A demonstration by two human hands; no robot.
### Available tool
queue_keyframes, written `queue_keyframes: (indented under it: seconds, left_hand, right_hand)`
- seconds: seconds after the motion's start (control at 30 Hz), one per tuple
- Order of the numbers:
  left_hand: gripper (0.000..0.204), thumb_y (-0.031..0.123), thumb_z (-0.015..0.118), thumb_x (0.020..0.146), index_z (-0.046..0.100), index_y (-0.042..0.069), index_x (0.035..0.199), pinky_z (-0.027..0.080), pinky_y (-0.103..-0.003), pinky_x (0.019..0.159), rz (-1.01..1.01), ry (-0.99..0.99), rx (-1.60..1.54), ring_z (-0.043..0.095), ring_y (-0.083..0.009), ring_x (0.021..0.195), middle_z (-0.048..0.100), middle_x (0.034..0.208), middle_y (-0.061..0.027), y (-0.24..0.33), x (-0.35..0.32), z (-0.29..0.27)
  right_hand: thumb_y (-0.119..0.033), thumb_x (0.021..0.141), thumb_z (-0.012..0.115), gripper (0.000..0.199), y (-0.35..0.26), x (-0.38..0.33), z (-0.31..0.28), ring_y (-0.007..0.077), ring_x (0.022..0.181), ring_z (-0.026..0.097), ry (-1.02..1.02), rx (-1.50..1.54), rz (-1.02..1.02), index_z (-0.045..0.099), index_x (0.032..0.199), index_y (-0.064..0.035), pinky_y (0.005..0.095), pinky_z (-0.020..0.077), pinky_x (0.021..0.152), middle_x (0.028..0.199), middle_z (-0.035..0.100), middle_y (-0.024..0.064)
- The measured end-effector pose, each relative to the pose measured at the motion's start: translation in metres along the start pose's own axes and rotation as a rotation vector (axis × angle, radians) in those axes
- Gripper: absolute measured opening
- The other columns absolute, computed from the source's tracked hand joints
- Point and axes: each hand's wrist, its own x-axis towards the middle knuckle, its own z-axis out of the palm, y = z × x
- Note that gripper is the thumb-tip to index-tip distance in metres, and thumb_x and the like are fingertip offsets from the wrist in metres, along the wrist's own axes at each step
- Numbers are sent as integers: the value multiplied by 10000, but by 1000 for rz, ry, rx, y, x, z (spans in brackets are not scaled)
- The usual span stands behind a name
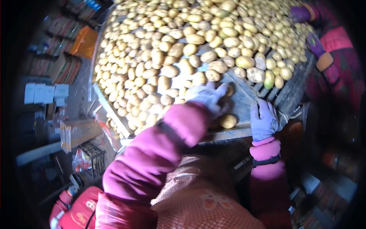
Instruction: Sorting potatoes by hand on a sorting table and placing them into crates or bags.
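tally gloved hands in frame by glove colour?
White/pale gloves, the person's own: 2, left hand among the potatoes, right hand at the near edge of the sorting table.
Purple gloves, another person's, top right: 2, one and another.
Total: 4 gloved hands.

L hand (207,98) gloved, fingers spread, palm down; R hand (263,119) gloved, flat, fingers together.
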Motion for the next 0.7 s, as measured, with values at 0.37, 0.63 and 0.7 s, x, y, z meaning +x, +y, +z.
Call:
queue_keyframes:
  seconds: [0.37, 0.63, 0.7]
  left_hand:
    - [549, 335, 675, 777, 555, 144, 1278, 474, -411, 948, -333, 148, -569, 600, -340, 1107, 622, 1186, -190, -15, -1, -6]
    - [497, 162, 681, 801, 540, 19, 1255, 537, -428, 789, -474, 887, -156, 666, -365, 858, 666, 982, -196, -135, -182, 17]
    - [493, 149, 664, 771, 547, 38, 1237, 531, -461, 730, -762, 506, -201, 657, -379, 771, 667, 875, -170, -142, -186, 25]
  right_hand:
    - [-361, 895, 543, 248, -2, 3, -3, 349, 895, 585, -40, -115, -15, 637, 966, -143, 456, 477, 752, 946, 626, 108]
    - [-342, 900, 560, 258, 40, -25, 22, 382, 885, 582, 0, -68, -132, 642, 1002, -120, 471, 468, 774, 969, 629, 148]
    - [-204, 897, 607, 213, 48, -30, 25, 343, 963, 576, 18, -34, -213, 651, 1058, -72, 461, 460, 858, 1015, 641, 158]
